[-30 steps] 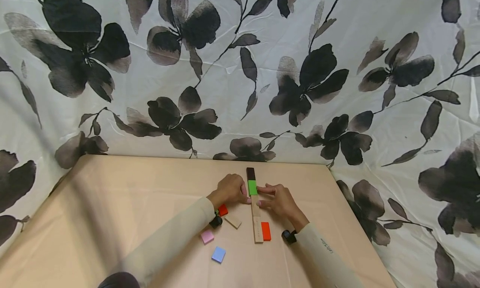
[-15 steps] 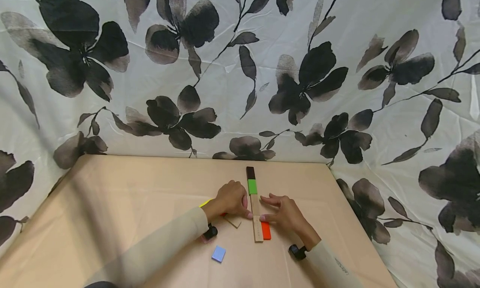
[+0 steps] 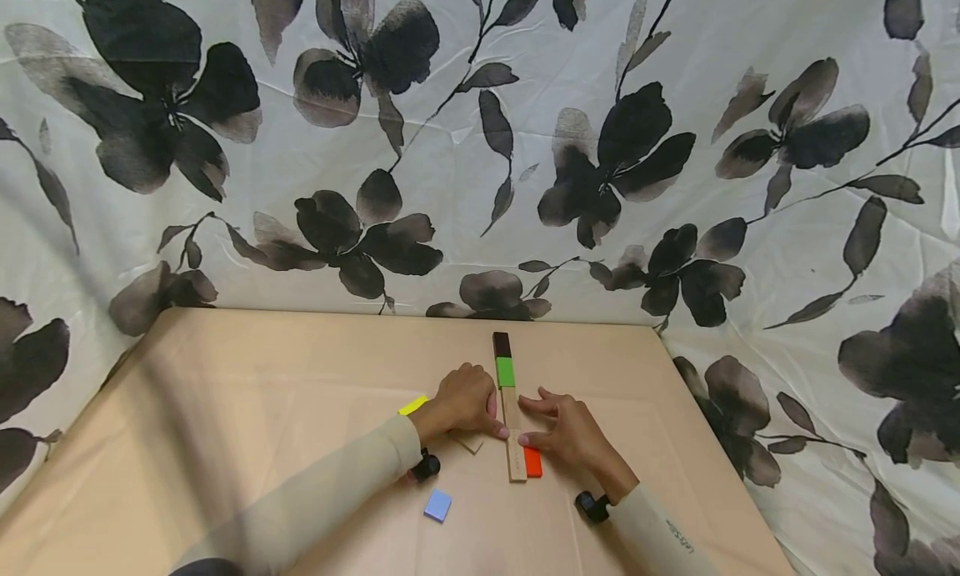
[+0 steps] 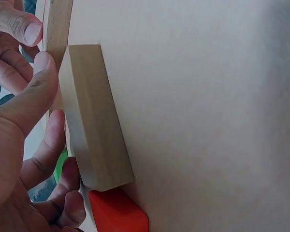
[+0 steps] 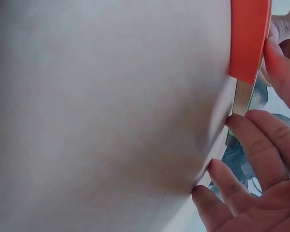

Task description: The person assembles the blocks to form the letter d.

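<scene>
A straight row of blocks runs away from me in the head view: a black block (image 3: pixel 501 344), a green block (image 3: pixel 506 372) and two plain wooden blocks (image 3: pixel 517 463). A red block (image 3: pixel 532 462) lies against the right side of the nearest wooden one. From the left, my left hand (image 3: pixel 467 401) touches the row with its thumb near the joint between the wooden blocks. Opposite it, my right hand (image 3: pixel 567 430) has its thumb at the red block's far end and its fingers spread along the row. Neither hand is curled round a block.
Left of the row lie a loose wooden block (image 4: pixel 94 121) and another red block (image 4: pixel 118 212). A yellow block (image 3: pixel 412 405) shows behind the left wrist, and a blue block (image 3: pixel 437 505) lies nearer me. A floral cloth (image 3: pixel 480 159) hangs behind the table (image 3: pixel 300 368).
Both hands have slid toward me along the row, from beside the green block to the joint of the wooden blocks. The yellow block came into view. The row stays put.
</scene>
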Tool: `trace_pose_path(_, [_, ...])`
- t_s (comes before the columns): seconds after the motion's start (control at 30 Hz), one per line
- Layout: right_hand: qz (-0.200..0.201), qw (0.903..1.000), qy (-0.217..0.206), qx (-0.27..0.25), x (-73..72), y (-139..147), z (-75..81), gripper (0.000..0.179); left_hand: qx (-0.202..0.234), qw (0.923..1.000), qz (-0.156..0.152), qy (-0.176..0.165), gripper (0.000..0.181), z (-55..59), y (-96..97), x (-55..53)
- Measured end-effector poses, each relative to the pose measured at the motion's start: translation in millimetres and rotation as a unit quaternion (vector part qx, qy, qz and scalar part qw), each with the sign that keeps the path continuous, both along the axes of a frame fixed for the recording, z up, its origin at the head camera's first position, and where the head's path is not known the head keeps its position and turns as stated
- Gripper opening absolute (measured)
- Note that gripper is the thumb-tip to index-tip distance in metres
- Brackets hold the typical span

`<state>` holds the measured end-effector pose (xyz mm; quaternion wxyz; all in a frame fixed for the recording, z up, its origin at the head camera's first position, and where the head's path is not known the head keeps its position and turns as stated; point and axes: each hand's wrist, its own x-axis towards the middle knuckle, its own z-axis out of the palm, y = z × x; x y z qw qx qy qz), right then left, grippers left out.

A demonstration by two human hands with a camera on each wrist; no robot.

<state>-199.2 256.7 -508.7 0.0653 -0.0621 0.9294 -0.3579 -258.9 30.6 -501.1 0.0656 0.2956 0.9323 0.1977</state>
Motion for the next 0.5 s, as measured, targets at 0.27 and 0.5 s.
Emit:
trace_pose_path(0.27, [-0.006,1.0000,-0.002,0.004,-1.0,-0.7,0.7,0.066,-0.005,1.0000,0.001,-0.004,0.045,1.6,0.0,0.4])
trace_pose_path(0.5, [-0.008,0.9999,-0.005,0.005,-0.8,-1.6,1.4,0.066,-0.010,0.9999,-0.002,-0.005,0.044,3.0,0.6,0.4])
